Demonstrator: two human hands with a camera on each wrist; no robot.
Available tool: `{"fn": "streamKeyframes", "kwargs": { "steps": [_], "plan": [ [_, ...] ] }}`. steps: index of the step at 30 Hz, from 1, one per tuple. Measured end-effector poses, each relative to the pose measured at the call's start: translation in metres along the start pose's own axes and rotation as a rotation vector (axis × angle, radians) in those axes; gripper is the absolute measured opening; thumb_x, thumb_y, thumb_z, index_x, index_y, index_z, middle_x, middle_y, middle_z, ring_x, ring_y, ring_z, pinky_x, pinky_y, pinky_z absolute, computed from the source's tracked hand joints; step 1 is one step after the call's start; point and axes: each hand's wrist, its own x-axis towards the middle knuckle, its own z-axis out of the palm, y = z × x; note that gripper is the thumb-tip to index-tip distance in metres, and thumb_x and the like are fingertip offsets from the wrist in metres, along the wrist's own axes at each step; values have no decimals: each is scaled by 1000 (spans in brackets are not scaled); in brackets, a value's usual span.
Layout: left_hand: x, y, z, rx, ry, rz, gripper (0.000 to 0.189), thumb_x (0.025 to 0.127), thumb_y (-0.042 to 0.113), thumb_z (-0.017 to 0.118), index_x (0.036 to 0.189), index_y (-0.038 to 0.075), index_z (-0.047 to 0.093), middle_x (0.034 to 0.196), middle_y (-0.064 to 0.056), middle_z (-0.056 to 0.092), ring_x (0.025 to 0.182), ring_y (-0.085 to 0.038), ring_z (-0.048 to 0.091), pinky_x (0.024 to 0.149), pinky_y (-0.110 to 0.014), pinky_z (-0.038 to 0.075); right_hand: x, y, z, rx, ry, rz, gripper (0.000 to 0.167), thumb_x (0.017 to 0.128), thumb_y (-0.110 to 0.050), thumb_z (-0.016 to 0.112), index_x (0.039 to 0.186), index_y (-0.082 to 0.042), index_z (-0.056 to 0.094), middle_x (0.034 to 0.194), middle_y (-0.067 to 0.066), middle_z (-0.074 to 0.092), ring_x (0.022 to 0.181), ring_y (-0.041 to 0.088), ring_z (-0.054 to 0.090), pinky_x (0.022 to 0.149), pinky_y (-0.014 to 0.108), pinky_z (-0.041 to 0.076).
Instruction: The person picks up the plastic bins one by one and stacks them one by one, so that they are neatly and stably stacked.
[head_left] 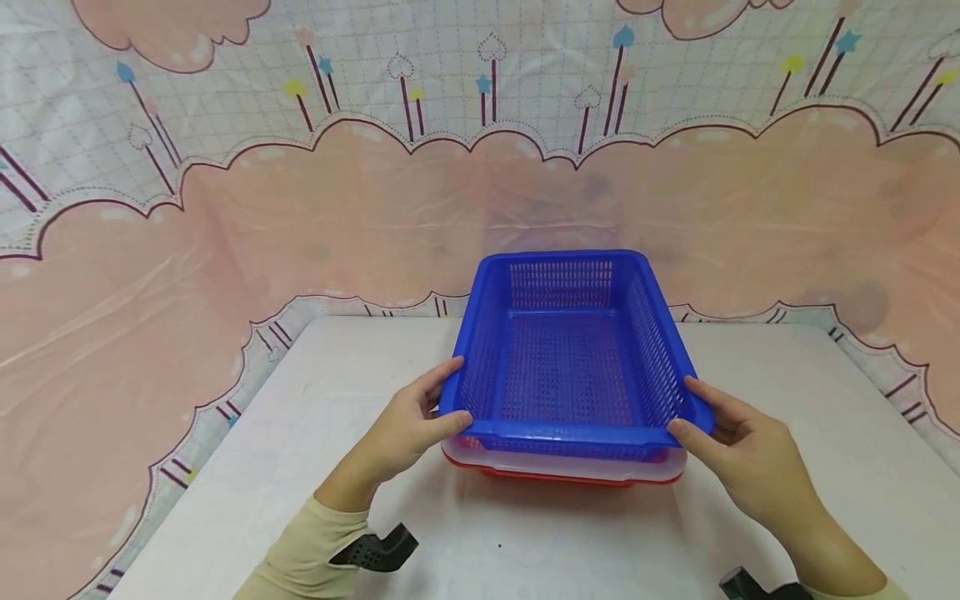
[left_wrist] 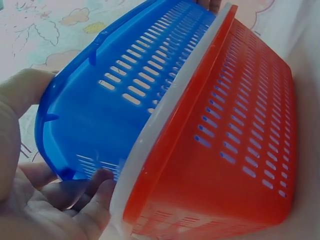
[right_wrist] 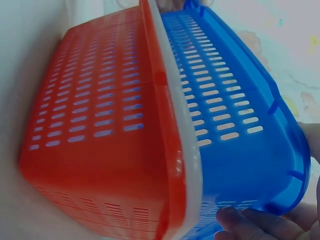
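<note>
A blue plastic basket [head_left: 562,367] with slotted walls sits partly inside a white basket [head_left: 577,465], whose rim rests on that of a red basket [left_wrist: 225,135]. My left hand [head_left: 408,425] grips the blue basket's near left corner, thumb on the rim and fingers beneath it. At the near right corner my right hand [head_left: 742,450] holds the same rim, thumb on top. The right wrist view shows the blue basket [right_wrist: 220,110] raised above the white rim [right_wrist: 187,135], with the red basket [right_wrist: 110,115] standing on the table below. Most of the white basket's body is hidden.
The stack stands on a white table [head_left: 360,358]. Behind it hangs a pink and white patterned cloth [head_left: 420,200], which also runs along both sides. A black wrist device [head_left: 378,550] is strapped to the left sleeve, another [head_left: 750,585] to the right wrist.
</note>
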Motion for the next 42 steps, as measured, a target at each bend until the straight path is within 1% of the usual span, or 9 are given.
{"fn": "streamKeyframes", "kwargs": {
  "steps": [8, 11, 15, 23, 26, 29, 30, 32, 42],
  "plan": [
    [-6, 3, -4, 46, -11, -39, 75, 93, 8, 68, 154, -6, 27, 146, -32, 42, 130, -42, 49, 102, -42, 46, -2, 3, 5, -24, -37, 28, 59, 94, -20, 73, 142, 7, 51, 130, 34, 57, 105, 36, 67, 73, 16, 54],
    [-8, 3, -3, 72, 3, -47, 75, 92, 10, 68, 154, -6, 28, 147, -31, 42, 130, -42, 49, 102, -42, 46, -2, 4, 6, -14, -43, 15, 58, 94, -18, 73, 141, 7, 51, 128, 34, 57, 103, 27, 69, 73, 15, 53],
    [-11, 5, -3, 121, 25, -56, 76, 91, 13, 69, 153, -6, 30, 146, -30, 44, 125, -41, 54, 99, -43, 48, -1, 5, 7, 14, -46, -7, 57, 93, -15, 74, 140, 7, 52, 126, 34, 59, 98, 4, 66, 73, 12, 52],
    [-13, 6, -4, 192, 40, -74, 74, 90, 16, 73, 151, -5, 37, 140, -27, 51, 116, -35, 62, 94, -39, 53, -2, 7, 7, -4, -51, -14, 56, 91, -15, 75, 139, 6, 55, 127, 33, 59, 96, -2, 63, 72, 10, 51],
    [-13, 6, -5, 312, 48, -62, 74, 89, 22, 75, 150, -2, 41, 150, -23, 43, 127, -35, 54, 101, -45, 48, -3, 7, 6, -66, -52, -28, 59, 90, -18, 77, 140, 6, 54, 130, 30, 59, 103, 12, 67, 74, 9, 48],
    [-11, 4, -5, 405, 39, -39, 75, 88, 27, 75, 150, 0, 42, 159, -16, 32, 140, -35, 39, 109, -50, 38, -3, 9, 5, -132, -68, -36, 65, 90, -21, 77, 143, 5, 50, 138, 26, 55, 115, 37, 61, 77, 7, 43],
    [-10, 3, -5, 402, 34, -37, 75, 88, 26, 75, 150, 0, 42, 159, -17, 33, 142, -35, 36, 110, -50, 37, -3, 9, 5, -138, -79, -40, 67, 90, -21, 77, 144, 4, 49, 141, 25, 52, 120, 42, 57, 79, 6, 42],
    [-9, 0, -5, 390, 29, -38, 74, 89, 25, 75, 150, 0, 41, 157, -17, 35, 143, -34, 34, 111, -50, 36, -2, 11, 6, -133, -98, -49, 68, 90, -20, 77, 146, 4, 47, 145, 24, 48, 124, 42, 53, 81, 4, 40],
    [-16, -12, -7, 268, 51, -45, 71, 90, 12, 74, 148, -9, 39, 154, -22, 37, 144, -34, 33, 113, -44, 31, -8, 16, 12, -128, -149, -73, 63, 91, -20, 76, 144, 2, 50, 138, 25, 55, 125, 41, 54, 87, 5, 39]
  ]
}}
